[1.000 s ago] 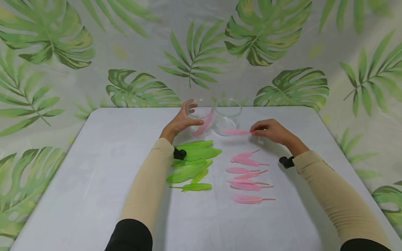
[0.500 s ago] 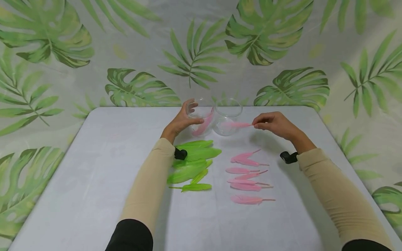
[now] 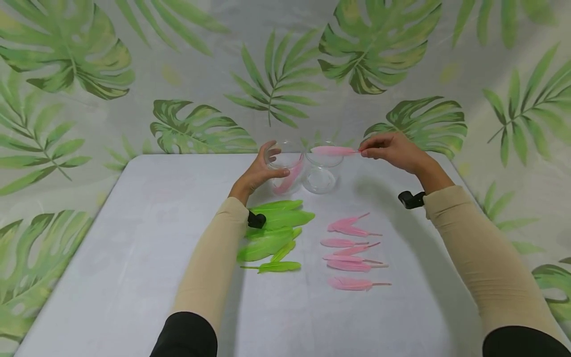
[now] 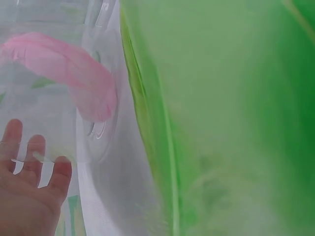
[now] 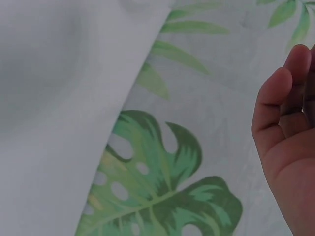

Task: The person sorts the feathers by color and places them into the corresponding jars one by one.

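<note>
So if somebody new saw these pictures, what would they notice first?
Probably the bright green feathers bunched near the middle of the white table, with loose pink feathers to their right. Then perhaps the raised pink feather pinched by the fingers of the right hand, seen across the right clear jar. Beside that, the left clear jar has another pink feather inside.

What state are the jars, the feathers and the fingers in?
Left jar: upright, uncovered, pink feather inside.
Right jar: upright, uncovered, no feather inside.
Held feather: off the table, nearly level.
Other pink feathers: loose on the table.
Green feathers: on the table, mostly overlapping.
Left fingers: holding the left jar.
Right fingers: pinching the held feather.
</note>
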Motion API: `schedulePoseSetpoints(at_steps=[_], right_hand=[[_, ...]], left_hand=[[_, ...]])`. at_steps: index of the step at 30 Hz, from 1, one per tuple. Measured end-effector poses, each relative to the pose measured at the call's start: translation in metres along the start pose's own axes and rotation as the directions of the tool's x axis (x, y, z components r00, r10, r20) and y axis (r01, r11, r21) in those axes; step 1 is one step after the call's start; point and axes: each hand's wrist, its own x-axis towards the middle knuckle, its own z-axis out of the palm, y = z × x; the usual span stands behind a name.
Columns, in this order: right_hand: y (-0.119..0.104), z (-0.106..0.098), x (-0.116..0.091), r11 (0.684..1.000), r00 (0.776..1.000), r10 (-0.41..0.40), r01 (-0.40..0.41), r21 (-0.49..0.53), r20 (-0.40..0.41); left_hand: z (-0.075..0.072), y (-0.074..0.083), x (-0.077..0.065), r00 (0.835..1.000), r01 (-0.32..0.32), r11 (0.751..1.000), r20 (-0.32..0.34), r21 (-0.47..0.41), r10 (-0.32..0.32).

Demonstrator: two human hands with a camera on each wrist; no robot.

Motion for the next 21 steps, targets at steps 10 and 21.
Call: schedulePoseSetpoints(at_steps=[10,21], right_hand=[[-0.029,-0.007,0.027,0.996,0.999,-0.034,0.032,-0.084,-0.013],[-0.042,0.006,0.059,0.995,0.999,0.021,-0.016,-0.103,0.045]], left_hand=[[0.0,-0.002,0.002,1.0,-0.003,1.0,0.007,-0.003,0.004],[-0.001,-0.003,0.001,1.0,-0.002,1.0,0.001,-0.016,0.002]])
